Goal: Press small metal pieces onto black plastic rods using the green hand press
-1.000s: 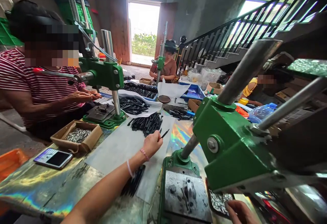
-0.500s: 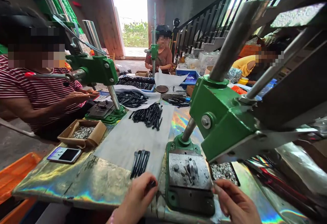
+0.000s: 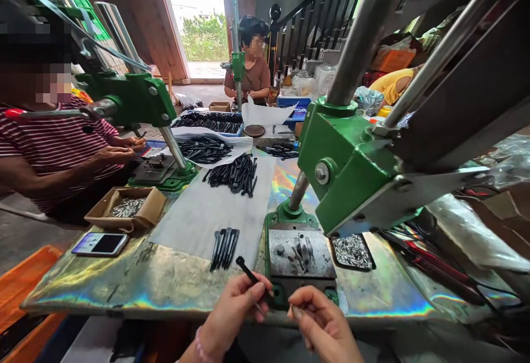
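A thin black rod (image 3: 247, 268) with a rounded head was held in the left hand (image 3: 238, 310), pinched between thumb and fingers near its lower end. Its long axis was tilted up and away to the left, so that the head stood just above and beyond the knuckles. The right hand (image 3: 321, 321) was closed to a pinch just beside the left, nearly touching it; a tiny metal piece seemed to be gripped at its fingertips, though it was too small to be made out for certain. Both hands were kept low at the near edge of the counter (image 3: 165, 283).

Directly beyond the hands, the grey die plate (image 3: 300, 252) of the green press (image 3: 343, 170) was seen, roughly equally near to each hand. Beyond the right hand, a tray of small metal parts (image 3: 353, 251) was set beside the plate. Beyond the left hand, a short row of black rods (image 3: 223, 248) was laid on white paper (image 3: 207, 214), with a larger heap (image 3: 234, 174) farther off.
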Action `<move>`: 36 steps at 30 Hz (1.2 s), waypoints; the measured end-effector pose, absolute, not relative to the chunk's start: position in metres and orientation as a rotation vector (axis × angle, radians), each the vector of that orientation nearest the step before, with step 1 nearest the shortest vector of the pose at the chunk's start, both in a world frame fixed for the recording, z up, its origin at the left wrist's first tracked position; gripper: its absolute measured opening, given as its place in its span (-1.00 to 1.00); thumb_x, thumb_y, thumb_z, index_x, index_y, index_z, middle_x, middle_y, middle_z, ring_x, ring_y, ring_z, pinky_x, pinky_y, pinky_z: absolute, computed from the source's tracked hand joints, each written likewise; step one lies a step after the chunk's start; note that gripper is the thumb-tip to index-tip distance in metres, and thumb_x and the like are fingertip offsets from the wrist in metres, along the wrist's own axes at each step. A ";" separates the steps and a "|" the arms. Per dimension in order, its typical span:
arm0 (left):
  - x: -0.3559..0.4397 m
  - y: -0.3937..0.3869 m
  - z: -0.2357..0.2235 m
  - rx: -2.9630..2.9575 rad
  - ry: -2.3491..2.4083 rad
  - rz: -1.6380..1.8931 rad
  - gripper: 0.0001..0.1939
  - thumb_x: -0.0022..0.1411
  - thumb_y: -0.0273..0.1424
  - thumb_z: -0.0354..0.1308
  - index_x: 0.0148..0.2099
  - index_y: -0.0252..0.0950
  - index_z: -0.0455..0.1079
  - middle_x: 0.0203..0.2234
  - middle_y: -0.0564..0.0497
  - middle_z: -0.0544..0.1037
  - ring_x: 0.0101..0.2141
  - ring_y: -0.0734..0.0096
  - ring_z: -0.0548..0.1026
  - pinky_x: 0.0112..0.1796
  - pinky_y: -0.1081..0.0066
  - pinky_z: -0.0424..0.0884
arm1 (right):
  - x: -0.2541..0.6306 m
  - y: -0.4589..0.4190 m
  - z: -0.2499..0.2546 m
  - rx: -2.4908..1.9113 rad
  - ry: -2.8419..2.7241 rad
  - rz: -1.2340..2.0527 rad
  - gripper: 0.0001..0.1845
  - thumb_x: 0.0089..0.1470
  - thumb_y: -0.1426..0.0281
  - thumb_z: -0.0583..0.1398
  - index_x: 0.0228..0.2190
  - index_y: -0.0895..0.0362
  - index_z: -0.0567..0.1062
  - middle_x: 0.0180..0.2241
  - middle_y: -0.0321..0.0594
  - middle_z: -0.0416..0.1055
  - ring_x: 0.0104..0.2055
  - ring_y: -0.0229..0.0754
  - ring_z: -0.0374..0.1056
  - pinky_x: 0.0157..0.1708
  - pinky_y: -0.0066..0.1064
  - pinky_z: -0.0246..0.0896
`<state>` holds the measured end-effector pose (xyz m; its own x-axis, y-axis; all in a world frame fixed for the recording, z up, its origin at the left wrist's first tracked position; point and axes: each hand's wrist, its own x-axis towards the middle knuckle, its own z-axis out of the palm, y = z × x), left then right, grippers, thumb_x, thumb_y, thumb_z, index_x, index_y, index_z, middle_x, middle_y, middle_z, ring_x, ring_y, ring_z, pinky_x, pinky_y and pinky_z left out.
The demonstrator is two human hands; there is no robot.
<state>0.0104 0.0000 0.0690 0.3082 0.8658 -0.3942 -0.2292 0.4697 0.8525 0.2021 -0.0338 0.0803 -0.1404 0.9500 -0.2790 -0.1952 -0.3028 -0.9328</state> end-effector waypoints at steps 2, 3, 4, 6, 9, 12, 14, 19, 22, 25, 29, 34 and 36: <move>0.016 -0.002 0.073 0.533 0.857 0.823 -0.63 0.03 -0.13 0.38 -0.27 -0.34 0.52 -0.42 -0.01 0.55 -0.57 0.59 0.43 -0.61 0.62 0.35 | 0.195 -0.035 0.089 -1.195 -0.973 1.636 -0.50 -0.05 -0.07 0.31 -0.37 0.12 0.44 -0.50 -0.30 0.41 -0.67 -0.45 0.07 -0.72 -0.62 -0.05; 0.019 -0.003 0.075 0.462 0.814 0.820 -0.64 0.00 -0.15 0.40 -0.28 -0.35 0.53 -0.45 0.00 0.55 -0.59 0.60 0.43 -0.63 0.64 0.35 | 0.193 -0.035 0.093 -1.192 -0.977 1.646 -0.50 -0.04 -0.07 0.31 -0.39 0.12 0.41 -0.51 -0.31 0.39 -0.67 -0.45 0.06 -0.72 -0.62 -0.05; 0.021 -0.003 0.075 0.414 0.781 0.815 -0.65 -0.01 -0.18 0.41 -0.29 -0.36 0.53 -0.49 0.01 0.54 -0.61 0.60 0.44 -0.64 0.65 0.35 | 0.190 -0.035 0.097 -1.183 -0.985 1.653 -0.50 -0.04 -0.07 0.31 -0.40 0.12 0.40 -0.51 -0.32 0.38 -0.67 -0.45 0.05 -0.71 -0.62 -0.05; 0.025 -0.004 0.076 0.362 0.738 0.809 -0.67 0.00 -0.21 0.42 -0.29 -0.37 0.54 -0.57 0.03 0.52 -0.63 0.60 0.44 -0.66 0.66 0.36 | 0.188 -0.036 0.099 -1.153 -0.995 1.636 -0.52 -0.01 -0.05 0.30 -0.41 0.11 0.39 -0.51 -0.32 0.37 -0.65 -0.44 0.05 -0.71 -0.61 -0.05; 0.028 -0.004 0.076 0.330 0.700 0.804 -0.69 0.01 -0.23 0.42 -0.29 -0.37 0.54 -0.61 0.05 0.51 -0.64 0.60 0.45 -0.67 0.68 0.37 | 0.188 -0.037 0.093 -1.116 -1.007 1.585 -0.62 0.08 0.04 0.27 -0.39 0.10 0.40 -0.49 -0.31 0.39 -0.63 -0.42 0.06 -0.71 -0.61 -0.06; 0.030 -0.003 0.076 0.316 0.679 0.791 -0.70 0.02 -0.24 0.41 -0.29 -0.37 0.54 -0.63 0.06 0.51 -0.65 0.61 0.44 -0.67 0.68 0.38 | 0.189 -0.038 0.086 -1.085 -1.027 1.555 -0.70 0.14 0.11 0.25 -0.38 0.09 0.41 -0.47 -0.31 0.40 -0.63 -0.42 0.06 -0.72 -0.60 -0.12; 0.030 -0.003 0.076 0.317 0.664 0.783 -0.70 0.04 -0.23 0.40 -0.29 -0.37 0.53 -0.64 0.06 0.50 -0.66 0.62 0.43 -0.68 0.69 0.37 | 0.188 -0.038 0.087 -1.072 -1.034 1.550 -0.71 0.14 0.13 0.25 -0.38 0.09 0.42 -0.48 -0.32 0.39 -0.62 -0.41 0.09 -0.71 -0.59 -0.12; 0.029 -0.005 0.071 0.297 0.634 0.775 -0.72 0.09 -0.24 0.37 -0.26 -0.36 0.53 -0.66 0.07 0.50 -0.68 0.63 0.43 -0.69 0.71 0.35 | 0.187 -0.036 0.097 -1.119 -1.045 1.566 -0.67 0.11 0.09 0.27 -0.41 0.10 0.41 -0.50 -0.33 0.35 -0.59 -0.38 0.12 -0.69 -0.58 -0.06; 0.028 -0.005 0.068 0.275 0.628 0.761 -0.71 0.09 -0.23 0.36 -0.26 -0.35 0.52 -0.60 0.04 0.54 -0.68 0.63 0.43 -0.70 0.70 0.34 | 0.187 -0.035 0.098 -1.109 -1.039 1.568 -0.66 0.11 0.09 0.27 -0.42 0.10 0.39 -0.53 -0.38 0.30 -0.63 -0.42 0.05 -0.70 -0.59 -0.07; 0.028 -0.005 0.068 0.270 0.636 0.761 -0.71 0.08 -0.22 0.37 -0.26 -0.35 0.51 -0.55 0.03 0.56 -0.68 0.65 0.43 -0.71 0.71 0.32 | 0.187 -0.036 0.094 -1.120 -1.030 1.573 -0.65 0.11 0.09 0.27 -0.43 0.10 0.38 -0.52 -0.38 0.29 -0.63 -0.42 0.04 -0.71 -0.59 -0.08; 0.030 -0.004 0.074 0.340 0.674 0.791 -0.70 0.06 -0.21 0.38 -0.27 -0.34 0.50 -0.56 0.06 0.53 -0.67 0.64 0.42 -0.71 0.69 0.34 | 0.187 -0.035 0.089 -1.122 -1.026 1.574 -0.66 0.12 0.10 0.26 -0.43 0.10 0.37 -0.51 -0.38 0.30 -0.63 -0.42 0.04 -0.71 -0.60 -0.11; 0.032 -0.010 0.078 0.582 0.808 0.901 -0.73 0.12 -0.24 0.34 -0.26 -0.35 0.49 -0.55 0.08 0.50 -0.62 0.63 0.43 -0.64 0.68 0.38 | 0.191 -0.031 0.090 -1.129 -1.029 1.649 -0.61 0.09 0.06 0.27 -0.44 0.11 0.36 -0.53 -0.39 0.30 -0.64 -0.45 0.05 -0.71 -0.64 -0.07; 0.035 -0.013 0.075 0.585 0.782 0.903 -0.73 0.15 -0.23 0.31 -0.25 -0.34 0.48 -0.57 0.07 0.51 -0.63 0.63 0.43 -0.65 0.68 0.37 | 0.193 -0.031 0.088 -1.099 -0.954 1.728 -0.57 0.02 0.03 0.32 -0.41 0.11 0.36 -0.54 -0.41 0.34 -0.69 -0.48 0.03 -0.73 -0.64 -0.05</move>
